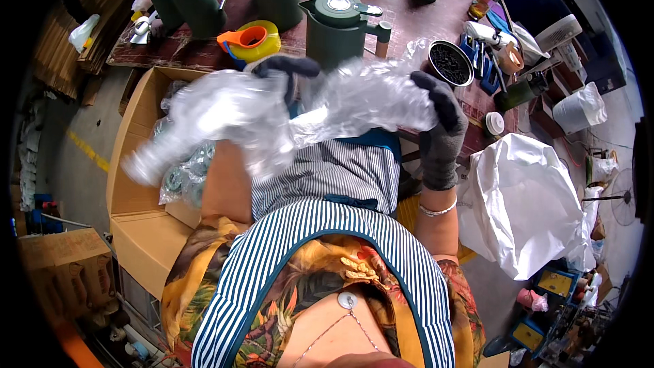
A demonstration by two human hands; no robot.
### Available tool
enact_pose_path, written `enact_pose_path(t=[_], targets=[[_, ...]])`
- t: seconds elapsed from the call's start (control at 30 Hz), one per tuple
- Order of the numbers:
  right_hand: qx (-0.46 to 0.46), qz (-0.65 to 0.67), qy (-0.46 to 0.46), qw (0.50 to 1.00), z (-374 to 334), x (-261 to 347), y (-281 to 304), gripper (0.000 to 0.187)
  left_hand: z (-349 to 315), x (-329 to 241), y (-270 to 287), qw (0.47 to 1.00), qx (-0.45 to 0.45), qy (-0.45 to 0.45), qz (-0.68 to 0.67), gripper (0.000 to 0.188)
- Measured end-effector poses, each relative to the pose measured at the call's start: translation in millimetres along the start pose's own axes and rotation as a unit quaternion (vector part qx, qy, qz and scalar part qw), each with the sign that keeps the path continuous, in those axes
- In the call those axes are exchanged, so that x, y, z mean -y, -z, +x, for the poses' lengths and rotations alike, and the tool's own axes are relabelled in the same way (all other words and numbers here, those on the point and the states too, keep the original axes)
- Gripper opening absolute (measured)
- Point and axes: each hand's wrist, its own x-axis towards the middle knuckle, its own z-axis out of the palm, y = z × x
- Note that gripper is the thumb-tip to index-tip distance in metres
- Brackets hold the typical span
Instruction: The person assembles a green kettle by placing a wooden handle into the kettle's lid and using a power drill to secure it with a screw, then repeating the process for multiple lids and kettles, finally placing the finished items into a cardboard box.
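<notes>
Clear plastic bag stretched betw both gloved hands, left hand and right hand each gripping an end, just above the apron. Beyond hands on desk: green lidded jug, orange tape dispenser. Cardboard box left. Bag blurred; fingers partly hidden.

**Materials and Surface Finish**

Centre frame: clear, crinkled plastic film bag, thin and glossy, held in both hands. The left hand and right hand wear dark grey knitted cloth gloves, matt and slightly fuzzy. Upper centre: dark green plastic jug with a lid, smooth satin finish, on a dark reddish-brown wooden tabletop, worn and dull. Left: brown corrugated cardboard box, matt. Right: white sack, soft sheen. Lower centre: striped woven cloth apron, matt.
</notes>
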Motion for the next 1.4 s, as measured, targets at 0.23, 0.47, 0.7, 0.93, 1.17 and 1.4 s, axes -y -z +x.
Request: enact_pose_path(t=[0.23, 0.47, 0.7, 0.93, 1.17, 1.4], targets=[[0.114, -0.412, 0.252, 0.868, 24, 32, -48, 0.047, 31, -38, -33, 0.898, 0.035, -0.169, 0.405, 0.089], [-0.114, -0.013, 0.129, 0.985, 42, 36, -29, 0.054, -47, -35, 30, 0.99, 0.017, 0.134, 0.051, 0.053], [0.043, -0.035, 0.167, 0.984, 33, 23, -44, 0.031, -53, -122, 31, 0.953, -0.103, -0.234, 0.163, 0.057], [-0.057, 0.163, 0.083, 0.981, 44, 32, -52, 0.041, 1, -88, -13, 0.883, 0.123, -0.153, 0.427, 0.04], [0.436, 0.131, -0.288, 0.843, 18, 10, -20, 0.087, -6, -60, 55, 0.972, 0.16, -0.038, 0.168, 0.038], [-0.006, 0.04, -0.044, 0.998, 99, -22, -28, 0.044, 70, 80, 128, 0.817, -0.223, 0.197, 0.494, 0.038]])
